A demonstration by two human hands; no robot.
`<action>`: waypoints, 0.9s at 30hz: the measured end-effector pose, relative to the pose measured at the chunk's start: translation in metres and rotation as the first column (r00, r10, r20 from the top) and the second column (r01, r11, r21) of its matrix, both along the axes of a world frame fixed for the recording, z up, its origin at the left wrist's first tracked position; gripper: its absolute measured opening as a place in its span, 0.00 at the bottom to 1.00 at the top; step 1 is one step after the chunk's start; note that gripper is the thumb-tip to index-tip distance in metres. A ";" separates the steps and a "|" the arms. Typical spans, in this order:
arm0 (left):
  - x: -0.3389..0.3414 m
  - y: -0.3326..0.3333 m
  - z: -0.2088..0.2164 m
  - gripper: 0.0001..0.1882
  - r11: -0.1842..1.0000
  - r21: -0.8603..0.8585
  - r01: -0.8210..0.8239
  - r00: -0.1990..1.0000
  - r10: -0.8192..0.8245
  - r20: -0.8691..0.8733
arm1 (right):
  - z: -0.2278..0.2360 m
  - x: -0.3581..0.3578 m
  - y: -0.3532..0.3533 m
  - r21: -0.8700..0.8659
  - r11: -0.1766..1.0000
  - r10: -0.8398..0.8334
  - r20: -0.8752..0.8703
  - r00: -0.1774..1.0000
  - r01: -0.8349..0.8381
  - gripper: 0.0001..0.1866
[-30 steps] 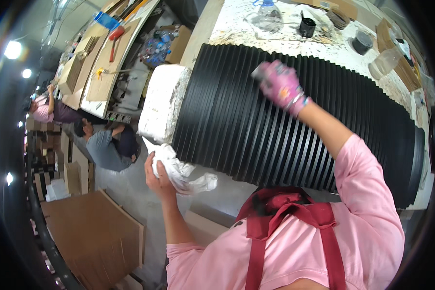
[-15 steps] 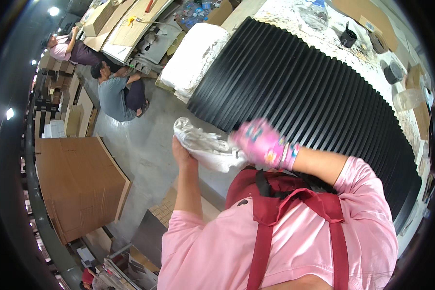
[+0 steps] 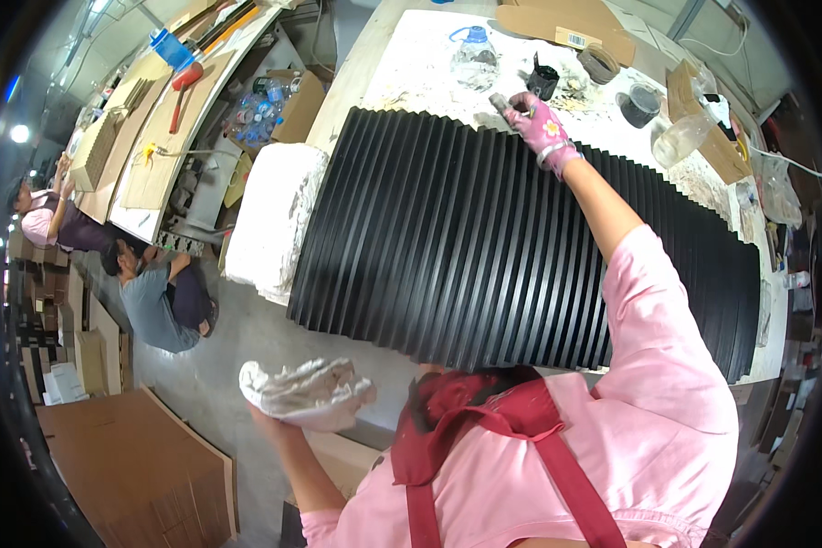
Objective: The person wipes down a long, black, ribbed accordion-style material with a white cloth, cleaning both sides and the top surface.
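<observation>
A large black ribbed panel [image 3: 521, 247] lies across the worktable. My right hand [image 3: 541, 123], in a pink patterned glove, reaches over the panel's far edge and grips a small brush or tool [image 3: 502, 103] beside a dark pot [image 3: 543, 82]. My left hand [image 3: 279, 416] is low at the panel's near side, holding a crumpled white cloth [image 3: 306, 393] above the floor. I wear a pink shirt and a dark red apron.
A white foam block [image 3: 274, 219] sits at the panel's left end. A plastic bottle [image 3: 475, 59], tape roll [image 3: 598, 64], cups and cardboard crowd the far table [image 3: 411, 55]. Two people [image 3: 155, 292] sit on the floor at left. Cardboard sheets [image 3: 137, 466] lie below.
My right hand has gone from near the cloth at my chest out to the panel's far edge by the pots. The cloth stays in my left hand, now lower and to the left.
</observation>
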State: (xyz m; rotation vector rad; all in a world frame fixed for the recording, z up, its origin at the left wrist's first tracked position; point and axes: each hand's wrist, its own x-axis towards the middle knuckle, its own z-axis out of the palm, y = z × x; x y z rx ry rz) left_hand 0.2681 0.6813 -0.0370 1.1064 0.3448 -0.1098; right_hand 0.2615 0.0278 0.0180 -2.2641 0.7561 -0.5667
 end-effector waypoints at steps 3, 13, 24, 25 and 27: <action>-0.009 0.003 0.014 0.22 0.934 0.357 -0.030 0.991 -0.018 0.129 | -0.015 0.020 -0.039 -0.162 0.985 -0.068 -0.116 0.991 0.049 0.19; -0.029 -0.035 0.095 0.26 0.629 0.778 -0.005 0.909 -0.321 0.265 | 0.008 0.028 0.073 0.295 0.777 0.497 0.254 0.830 -0.556 0.22; -0.029 -0.193 0.097 0.23 0.888 0.355 0.291 0.842 -0.414 0.346 | 0.067 -0.065 0.298 0.829 0.002 0.551 0.466 0.692 -0.559 0.39; -0.033 -0.193 0.102 0.23 0.616 0.777 0.130 0.714 -0.602 0.358 | 0.066 -0.067 0.284 0.871 -0.078 0.447 0.466 0.764 -0.485 0.32; -0.018 -0.187 0.120 0.23 0.557 0.831 0.005 0.549 -0.696 0.463 | 0.082 -0.063 0.233 0.724 0.426 0.371 0.406 0.835 -0.542 0.29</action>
